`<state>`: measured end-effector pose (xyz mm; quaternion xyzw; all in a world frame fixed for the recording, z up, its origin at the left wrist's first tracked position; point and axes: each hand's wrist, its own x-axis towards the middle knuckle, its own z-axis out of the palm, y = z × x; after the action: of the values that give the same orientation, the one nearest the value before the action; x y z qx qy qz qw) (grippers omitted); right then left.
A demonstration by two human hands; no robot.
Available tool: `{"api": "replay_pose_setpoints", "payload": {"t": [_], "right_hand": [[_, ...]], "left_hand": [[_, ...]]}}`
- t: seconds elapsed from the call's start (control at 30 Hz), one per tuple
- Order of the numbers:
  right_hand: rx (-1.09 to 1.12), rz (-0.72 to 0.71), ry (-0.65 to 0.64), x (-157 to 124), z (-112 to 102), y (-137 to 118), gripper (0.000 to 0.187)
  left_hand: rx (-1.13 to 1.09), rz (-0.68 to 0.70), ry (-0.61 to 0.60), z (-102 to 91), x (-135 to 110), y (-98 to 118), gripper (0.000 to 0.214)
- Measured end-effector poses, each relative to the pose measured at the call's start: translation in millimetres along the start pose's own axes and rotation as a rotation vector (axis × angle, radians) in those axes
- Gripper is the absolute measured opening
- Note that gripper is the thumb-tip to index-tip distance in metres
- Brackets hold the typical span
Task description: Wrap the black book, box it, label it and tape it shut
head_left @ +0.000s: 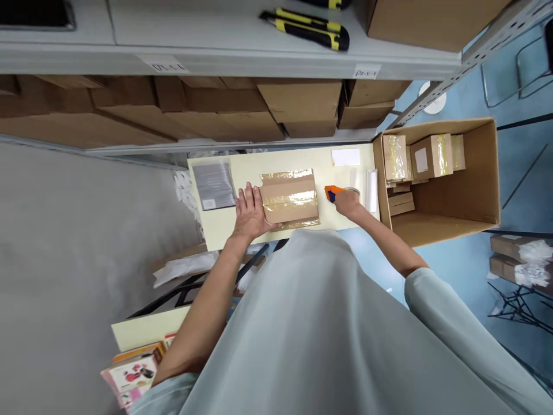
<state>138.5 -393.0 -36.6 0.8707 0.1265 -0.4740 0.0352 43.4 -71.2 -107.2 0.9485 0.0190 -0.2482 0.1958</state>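
Note:
A flat cardboard package (pixel 288 199) lies on the cream tabletop (pixel 224 227), with shiny clear tape across its middle and along its edges. My left hand (pixel 250 214) rests on the package's left end, fingers stretched out and thumb along the near edge. To the right of the package, my right hand (pixel 347 203) is closed around an orange and blue tape dispenser (pixel 332 191). Part of the tape roll shows beside that hand. The dispenser is apart from the package.
At the right stands an open carton (pixel 453 202) with several taped boxes inside. A grey plastic mailer (pixel 213 184), a white label (pixel 345 157) and a white roll (pixel 371 191) lie on the table. Above, a shelf edge (pixel 259 62) carries yellow-black utility knives (pixel 309 27).

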Motion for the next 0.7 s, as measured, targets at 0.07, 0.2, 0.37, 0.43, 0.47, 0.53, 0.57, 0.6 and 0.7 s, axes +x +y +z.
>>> {"api": "replay_pose_setpoints", "payload": {"t": [0.07,0.2,0.37,0.43,0.47,0.53,0.57,0.6,0.7], "right_hand": [[0.049,0.085,0.094,-12.4,0.2,4.8,0.034],[0.16,0.12,0.315,-39.7,-25.8,5.7,0.043],[0.248,0.018,0.527,-59.2,-106.2,-27.1,0.049],[0.255,-0.104,0.592,-60.7,-145.8,-47.4,0.046],[0.246,-0.176,0.62,-59.7,-166.2,-57.8,0.045],[0.193,-0.316,0.676,-53.9,-207.6,-78.9,0.041],[0.149,-0.366,0.712,-49.4,-228.1,-89.8,0.039],[0.1,-0.395,0.752,-44.3,-248.1,-101.0,0.036],[-0.018,-0.349,0.826,-27.5,-299.9,-136.4,0.034]], "left_hand": [[0.014,0.007,0.001,-4.0,-3.0,6.2,0.164],[-0.007,0.152,0.136,-24.3,-5.0,46.2,0.132],[-0.038,0.523,0.441,-89.1,13.0,118.2,0.076],[-0.058,0.573,0.562,-123.5,25.0,131.4,0.071],[-0.067,0.576,0.623,-140.7,31.8,133.2,0.07],[-0.079,0.549,0.741,-174.0,47.4,129.4,0.069],[-0.082,0.523,0.789,-189.6,55.9,125.3,0.069],[-0.086,0.492,0.822,-204.5,64.6,120.5,0.069],[-0.106,0.373,0.831,-241.1,87.3,107.2,0.071]]}}
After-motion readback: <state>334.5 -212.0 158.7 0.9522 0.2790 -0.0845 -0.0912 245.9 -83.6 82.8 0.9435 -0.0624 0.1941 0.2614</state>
